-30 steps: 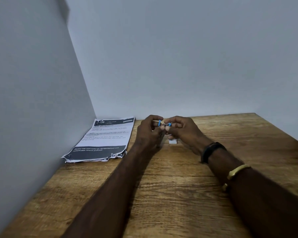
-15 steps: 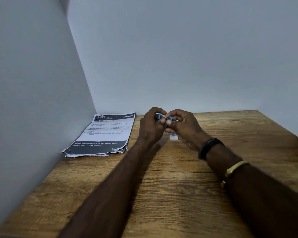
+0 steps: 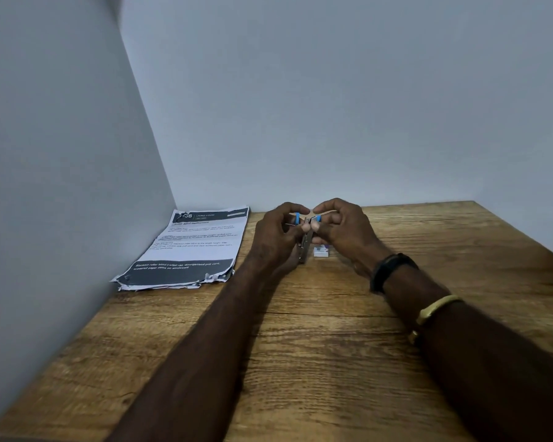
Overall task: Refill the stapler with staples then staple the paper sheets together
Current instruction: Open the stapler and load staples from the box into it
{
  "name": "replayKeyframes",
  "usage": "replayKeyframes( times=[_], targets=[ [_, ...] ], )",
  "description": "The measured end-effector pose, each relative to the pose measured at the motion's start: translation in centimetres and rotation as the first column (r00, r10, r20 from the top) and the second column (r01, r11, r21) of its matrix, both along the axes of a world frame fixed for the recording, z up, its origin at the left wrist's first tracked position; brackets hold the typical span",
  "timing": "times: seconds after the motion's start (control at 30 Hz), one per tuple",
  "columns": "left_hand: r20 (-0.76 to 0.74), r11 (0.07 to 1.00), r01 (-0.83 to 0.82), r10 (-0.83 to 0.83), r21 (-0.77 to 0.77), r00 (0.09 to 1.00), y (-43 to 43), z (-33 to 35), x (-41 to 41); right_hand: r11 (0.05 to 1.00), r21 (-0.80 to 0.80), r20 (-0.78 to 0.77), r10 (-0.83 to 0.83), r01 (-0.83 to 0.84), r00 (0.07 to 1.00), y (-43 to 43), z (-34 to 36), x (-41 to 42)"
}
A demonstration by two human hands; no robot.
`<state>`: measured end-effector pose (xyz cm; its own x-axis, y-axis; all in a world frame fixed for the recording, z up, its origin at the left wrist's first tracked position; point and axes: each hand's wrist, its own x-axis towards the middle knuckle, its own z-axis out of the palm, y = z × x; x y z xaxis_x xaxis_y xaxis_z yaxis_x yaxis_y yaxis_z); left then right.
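A small stapler with blue parts and a metal body is held above the wooden table, between both hands. My left hand grips its left side, fingers curled round it. My right hand pinches its top right end by a blue part. Most of the stapler is hidden by my fingers. A small white staple box lies on the table just below my right hand. The stack of printed paper sheets lies at the left, against the side wall.
White walls close the table at the left and the back. The table's right edge runs diagonally at the far right. The wood in front of my forearms is bare.
Both hands have kept hold of the stapler, and its metal body now hangs down visibly between them. The camera has tilted slightly, so everything sits a little higher in view.
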<state>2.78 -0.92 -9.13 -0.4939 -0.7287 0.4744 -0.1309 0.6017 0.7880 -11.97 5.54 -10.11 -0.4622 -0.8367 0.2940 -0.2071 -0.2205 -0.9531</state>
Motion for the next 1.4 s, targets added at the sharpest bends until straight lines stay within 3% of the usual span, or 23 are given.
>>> replayKeyframes(
  times=[0.3, 0.67, 0.77, 0.93, 1.1, 1.27, 1.4],
  targets=[
    [0.075, 0.98, -0.076, 0.092, -0.185, 0.993, -0.1, -0.2, -0.9, 1.0, 0.006, -0.018, 0.021, -0.02, 1.0, 0.4, 0.4, -0.4],
    [0.063, 0.964, -0.154, 0.172, -0.217, 0.983, 0.4, -0.4, -2.2, 0.998, -0.005, -0.027, -0.058, 0.058, 0.998, -0.2, 0.3, -0.1],
    [-0.068, 0.971, -0.222, 0.216, -0.091, 0.974, -0.2, -0.4, -1.6, 0.995, -0.036, 0.059, -0.088, 0.09, 0.994, 0.0, 0.3, -0.6],
    [-0.194, 0.978, -0.178, 0.197, 0.113, 0.961, -0.4, -0.7, -1.2, 0.999, -0.025, 0.159, -0.034, 0.039, 0.987, 0.2, 0.2, -1.0],
    [-0.353, 0.935, -0.069, 0.199, 0.348, 0.914, -1.0, -0.6, -1.0, 0.997, -0.036, 0.381, -0.049, 0.068, 0.923, 0.3, 0.5, -1.4],
    [-0.483, 0.799, 0.029, 0.334, 0.601, 0.81, -1.5, -0.1, -1.0, 0.997, -0.019, 0.476, -0.056, 0.074, 0.878, 0.2, 0.1, -1.7],
    [-0.521, 0.736, 0.101, 0.368, 0.67, 0.77, -1.8, -0.4, -1.0, 0.997, 0.048, 0.399, -0.071, 0.057, 0.914, -0.2, -0.3, -1.8]
  ],
)
